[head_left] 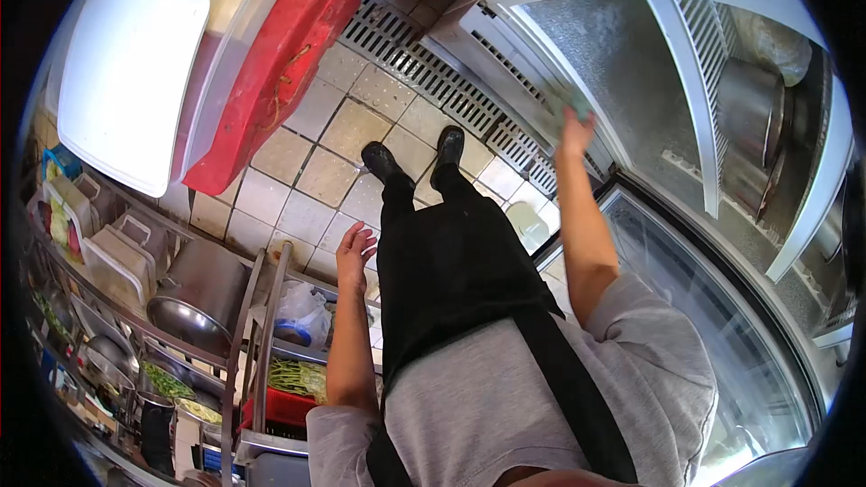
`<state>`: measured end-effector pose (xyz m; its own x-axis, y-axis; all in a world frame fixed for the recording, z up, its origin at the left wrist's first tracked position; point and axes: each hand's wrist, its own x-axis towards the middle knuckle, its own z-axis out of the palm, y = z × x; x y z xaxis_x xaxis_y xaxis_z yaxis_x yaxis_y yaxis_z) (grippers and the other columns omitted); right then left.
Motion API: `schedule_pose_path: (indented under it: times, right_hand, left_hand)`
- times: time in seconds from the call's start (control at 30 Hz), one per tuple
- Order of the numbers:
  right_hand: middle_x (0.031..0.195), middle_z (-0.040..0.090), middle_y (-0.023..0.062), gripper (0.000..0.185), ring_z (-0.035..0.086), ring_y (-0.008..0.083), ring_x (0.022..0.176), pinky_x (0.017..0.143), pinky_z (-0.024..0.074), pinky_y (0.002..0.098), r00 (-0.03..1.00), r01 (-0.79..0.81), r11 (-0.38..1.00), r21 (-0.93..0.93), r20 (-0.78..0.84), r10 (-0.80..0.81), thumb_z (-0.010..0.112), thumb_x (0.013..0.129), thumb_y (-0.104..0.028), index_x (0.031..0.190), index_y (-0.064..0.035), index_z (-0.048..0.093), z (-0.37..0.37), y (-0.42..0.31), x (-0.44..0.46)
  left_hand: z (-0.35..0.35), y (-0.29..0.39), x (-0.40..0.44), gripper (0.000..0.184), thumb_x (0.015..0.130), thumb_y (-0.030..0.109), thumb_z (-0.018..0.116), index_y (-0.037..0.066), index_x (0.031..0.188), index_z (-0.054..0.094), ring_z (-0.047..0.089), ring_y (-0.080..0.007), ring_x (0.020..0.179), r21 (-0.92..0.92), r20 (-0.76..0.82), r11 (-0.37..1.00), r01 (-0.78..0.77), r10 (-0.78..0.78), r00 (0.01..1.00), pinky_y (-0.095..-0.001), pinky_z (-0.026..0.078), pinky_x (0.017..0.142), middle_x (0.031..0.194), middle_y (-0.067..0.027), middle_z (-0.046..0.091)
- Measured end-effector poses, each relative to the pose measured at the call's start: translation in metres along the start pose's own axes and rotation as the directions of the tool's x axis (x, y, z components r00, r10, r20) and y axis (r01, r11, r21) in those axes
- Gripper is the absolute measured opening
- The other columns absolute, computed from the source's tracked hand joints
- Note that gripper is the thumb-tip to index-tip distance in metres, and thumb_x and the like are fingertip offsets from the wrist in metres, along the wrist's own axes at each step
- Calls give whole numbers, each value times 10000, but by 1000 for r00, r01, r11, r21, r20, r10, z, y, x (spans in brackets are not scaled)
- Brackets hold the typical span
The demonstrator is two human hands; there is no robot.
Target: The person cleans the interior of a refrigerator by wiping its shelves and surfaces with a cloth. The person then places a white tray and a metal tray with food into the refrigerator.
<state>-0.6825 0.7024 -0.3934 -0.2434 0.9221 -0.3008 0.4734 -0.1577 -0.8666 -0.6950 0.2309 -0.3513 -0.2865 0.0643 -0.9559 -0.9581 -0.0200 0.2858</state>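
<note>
My left hand (356,248) hangs over the tiled floor, left of the black apron (456,271), with its fingers loosely spread and nothing in them. My right hand (575,133) reaches to the lower frame (550,90) of an open refrigerated cabinet. Its fingers are closed on a pale green, blurred thing that looks like a cloth (575,101), at the cabinet's edge. Inside the cabinet, a metal pot (750,108) stands behind a white wire shelf (699,63).
The glass door (713,307) stands open at the right. A floor drain grate (424,72) runs past the black boots (382,162). At upper left are a red container (280,72) and a white board (135,81); metal racks (262,334) with pots and vegetables fill the lower left.
</note>
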Motion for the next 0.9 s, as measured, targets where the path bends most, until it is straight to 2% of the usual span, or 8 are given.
schedule_pose_path:
  times: [0.07, 0.17, 0.2, 0.3, 0.4, 0.57, 0.73, 0.9]
  right_hand:
    - [1132, 568, 161, 405, 586, 301, 967, 821, 474, 401, 981, -36, 833, -552, -178, -75, 604, 789, -284, 1076, 1, 570, -49, 59, 48]
    - [1126, 572, 182, 417, 562, 338, 1018, 852, 450, 423, 992, 83, 277, -957, 105, 68, 535, 799, -369, 989, -8, 620, 21, 44, 64]
    - [1106, 580, 194, 450, 534, 334, 1068, 897, 411, 435, 955, 293, 133, -947, 281, -98, 500, 791, -373, 1030, -5, 599, 59, 44, 58]
    - [1094, 562, 232, 454, 513, 382, 1042, 910, 380, 457, 861, 458, 368, -809, 302, -410, 586, 689, -204, 1092, -1, 542, 189, -25, 2]
    - [1045, 596, 235, 441, 563, 361, 1000, 848, 449, 407, 829, 461, 789, -406, 515, -219, 600, 732, -218, 1112, -2, 538, 270, -88, -38]
    - [960, 627, 177, 321, 581, 325, 953, 840, 457, 372, 534, 541, 825, -162, 824, -189, 646, 714, -195, 1013, -86, 605, 267, -140, -146]
    - [1081, 543, 137, 403, 493, 295, 1067, 905, 408, 401, 393, 917, 356, -180, 559, -730, 666, 676, -37, 1063, -134, 612, 163, -201, -128]
    - [1115, 517, 149, 500, 475, 296, 1044, 857, 406, 404, 6, 881, -173, -441, 376, -926, 656, 629, 9, 1096, -165, 620, 123, -267, -63]
  left_hand:
    - [-7, -8, 3, 322, 866, 173, 542, 74, 1172, 525, 583, -164, 873, -5, 3, 1000, 15, -15, 1000, -302, 470, 765, 994, -68, 595]
    - [-9, -17, 8, 329, 866, 164, 535, 72, 1181, 519, 582, -163, 871, -11, 11, 1000, 29, -29, 1000, -300, 471, 766, 999, -68, 591]
    - [-8, -19, 9, 331, 866, 163, 533, 71, 1184, 517, 581, -163, 872, -13, 13, 999, 31, -31, 999, -298, 471, 767, 1001, -68, 590]
    - [-3, -20, 12, 325, 873, 166, 541, 67, 1182, 519, 576, -142, 852, -38, 33, 999, 22, -21, 999, -272, 473, 736, 997, -63, 591]
    - [10, -10, 14, 326, 874, 166, 538, 53, 1178, 517, 577, -151, 867, -32, 46, 999, -4, 5, 999, -278, 470, 757, 996, -65, 588]
    - [48, 35, 16, 307, 882, 166, 534, 51, 1167, 527, 577, -153, 881, -43, 157, 991, -123, 129, 979, -279, 465, 773, 995, -60, 589]
    - [66, 51, 15, 293, 886, 170, 543, 66, 1159, 544, 577, -140, 883, -96, 235, 977, -188, 206, 950, -270, 464, 766, 1009, -54, 593]
    - [54, 25, 23, 301, 878, 185, 565, 64, 1153, 551, 580, -135, 872, -35, 225, 991, -128, 133, 965, -258, 469, 751, 1007, -53, 596]
